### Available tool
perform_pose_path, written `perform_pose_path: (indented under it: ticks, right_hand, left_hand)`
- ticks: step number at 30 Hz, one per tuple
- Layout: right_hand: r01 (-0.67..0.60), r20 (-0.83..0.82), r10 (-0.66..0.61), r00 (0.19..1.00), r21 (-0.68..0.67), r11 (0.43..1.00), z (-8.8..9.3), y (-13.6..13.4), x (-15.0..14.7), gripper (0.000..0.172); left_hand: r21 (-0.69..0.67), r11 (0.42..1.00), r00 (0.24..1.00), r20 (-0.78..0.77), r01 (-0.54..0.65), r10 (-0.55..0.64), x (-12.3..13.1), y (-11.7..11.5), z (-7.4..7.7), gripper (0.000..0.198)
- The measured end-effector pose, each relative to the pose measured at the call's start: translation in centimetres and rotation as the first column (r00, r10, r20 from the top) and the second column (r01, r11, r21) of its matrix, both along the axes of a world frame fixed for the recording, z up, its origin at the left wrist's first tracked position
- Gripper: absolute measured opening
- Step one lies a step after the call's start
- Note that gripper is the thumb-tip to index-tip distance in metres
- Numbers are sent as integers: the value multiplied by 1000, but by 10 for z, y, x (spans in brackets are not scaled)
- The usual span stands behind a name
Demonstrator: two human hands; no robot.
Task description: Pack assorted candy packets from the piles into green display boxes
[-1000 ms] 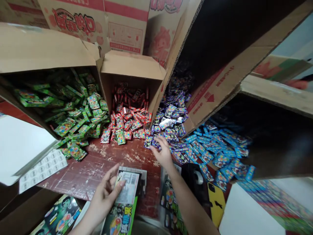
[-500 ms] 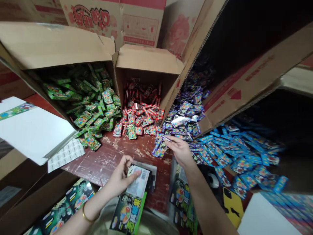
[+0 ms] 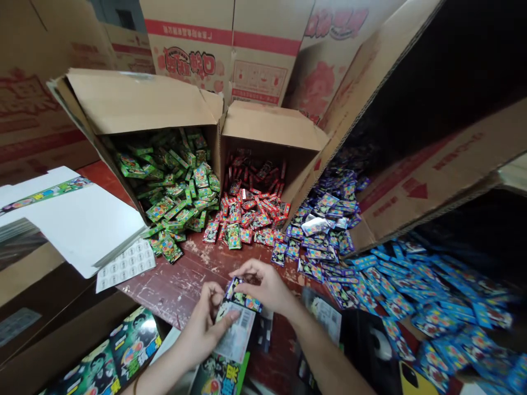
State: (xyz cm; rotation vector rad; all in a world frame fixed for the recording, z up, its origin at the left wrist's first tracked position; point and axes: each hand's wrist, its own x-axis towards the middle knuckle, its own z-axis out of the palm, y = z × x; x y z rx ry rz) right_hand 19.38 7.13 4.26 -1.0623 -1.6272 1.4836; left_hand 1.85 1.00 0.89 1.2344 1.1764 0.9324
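My left hand (image 3: 202, 326) is closed on a printed candy box (image 3: 218, 376), dark with green and yellow lettering, its thumb across a pale panel with a barcode. In my right hand (image 3: 267, 288) are small purple candy packets (image 3: 244, 299), pinched at the top end of that box. The fingers partly cover the packets, so whether they are inside the box I cannot tell. Beyond both hands lie loose purple packets (image 3: 313, 252) spilling from a carton. Under my right forearm, another printed package (image 3: 325, 318) lies on the table.
Cartons at the back hold green packets (image 3: 177, 203) and red packets (image 3: 257, 206). Blue packets (image 3: 436, 285) spread at right beside a yellow phone (image 3: 415, 381). White sheets (image 3: 90, 219) and a sticker sheet (image 3: 127, 266) lie left. Printed boxes (image 3: 111, 356) stand in a carton lower left.
My right hand has come back from the purple pile toward me, bringing purple packets to the top of the box in my left hand. The camera view has shifted.
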Motion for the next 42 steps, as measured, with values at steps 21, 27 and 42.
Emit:
perform_pose_path:
  ticks: [21, 27, 42]
  right_hand:
    - [354, 320, -461, 828, 341, 871, -45, 82, 71, 14]
    - [324, -146, -319, 936, 12, 946, -15, 18, 23, 28]
    - [288, 277, -375, 885, 307, 907, -34, 63, -9, 13]
  left_hand:
    - [-57, 993, 991, 77, -108, 112, -20, 11, -29, 34]
    - [32, 999, 1000, 13, -6, 5, 0, 5, -14, 28]
    - [72, 997, 997, -78, -18, 24, -16, 3, -5, 22]
